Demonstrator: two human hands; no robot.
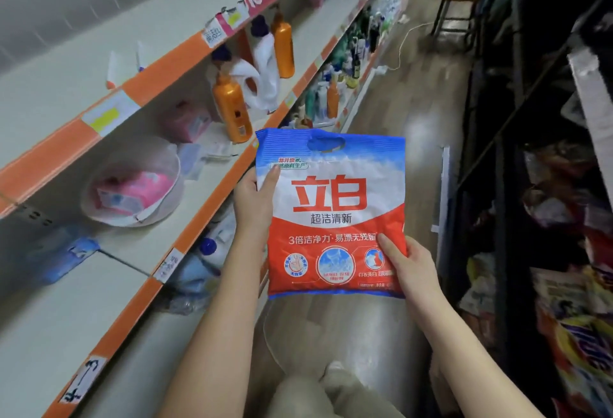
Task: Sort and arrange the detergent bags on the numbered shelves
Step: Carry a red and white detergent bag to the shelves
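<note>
In the head view, a detergent bag [333, 215] is held upright between both hands, out over the aisle floor and clear of any shelf. The left hand [253, 200] is curled round the bag's upper left edge, thumb laid on the printed front. The right hand [409, 266] pinches the lower right corner, thumb on the front and fingers hidden behind (so how they lie cannot be told). The bag's long axis runs roughly up and down, with the handle cut-out at the top, away from the hands' wrists.

The shelves [212, 208] lie to the left of both hands, their orange edge strips running away from the camera; a handwritten number label [84, 381] is seen on the nearer strip, below and left of the left hand, though it cannot be read for certain. The left hand is judged the nearer to the shelving, so a leftward carry led by that side seems likely to be called for.

Orange bottles [232, 109] stand on the shelf above and left of the hands.
</note>
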